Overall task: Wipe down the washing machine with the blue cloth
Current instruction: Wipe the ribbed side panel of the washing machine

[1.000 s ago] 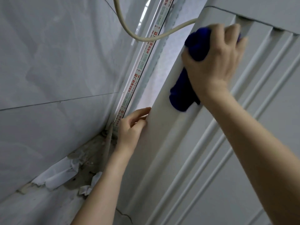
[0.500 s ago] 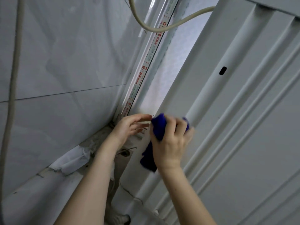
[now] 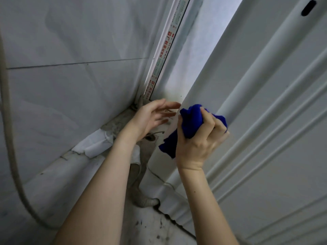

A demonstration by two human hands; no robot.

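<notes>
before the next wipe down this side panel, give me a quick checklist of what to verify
1. Bunched blue cloth gripped firmly in the right hand: ok.
2. Cloth pressed against the ribbed white washing machine side panel: ok, at the rounded rib.
3. Left hand clear of the cloth's path: ok, open and beside the panel's edge, not holding anything.
4. Loose cloth tail hanging below the right hand: not ok, it dangles free.
5. Grey corrugated drain hose on the dirty floor clear of the lower panel: cannot tell.
6. Panel already clean above: cannot tell.

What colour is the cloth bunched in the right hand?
Deep blue, plain; the cloth shows best in the head view.
</notes>
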